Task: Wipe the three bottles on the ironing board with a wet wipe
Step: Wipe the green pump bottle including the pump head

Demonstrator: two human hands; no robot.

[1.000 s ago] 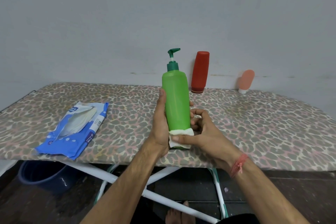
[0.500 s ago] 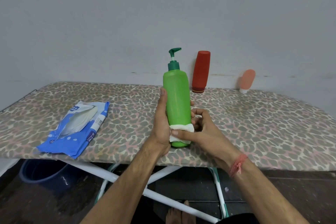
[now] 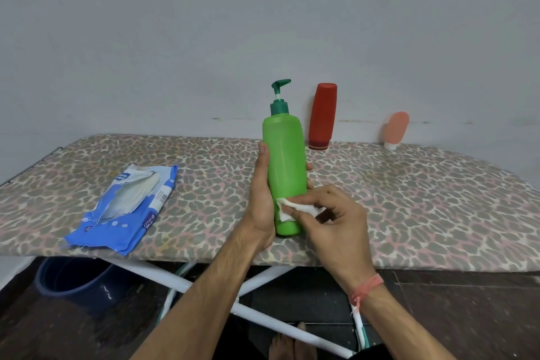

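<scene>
A green pump bottle (image 3: pixel 285 155) stands upright near the front edge of the leopard-print ironing board (image 3: pixel 423 207). My left hand (image 3: pixel 263 202) grips its lower body from the left, fingers wrapped behind. My right hand (image 3: pixel 333 216) pinches a folded white wet wipe (image 3: pixel 287 209) against the bottle's lower front. A red bottle (image 3: pixel 323 115) stands cap-down against the wall behind. A small peach tube (image 3: pixel 395 129) leans on the wall further right.
A blue wet-wipe pack (image 3: pixel 128 207) lies open on the left of the board. A dark blue bucket (image 3: pixel 76 283) sits on the floor under the board's left side, beside the white crossed legs (image 3: pixel 181 283). A grey wall backs the board.
The wipe has slid a little up the green bottle's lower part, and my right hand has turned over it. My left hand keeps its hold.
</scene>
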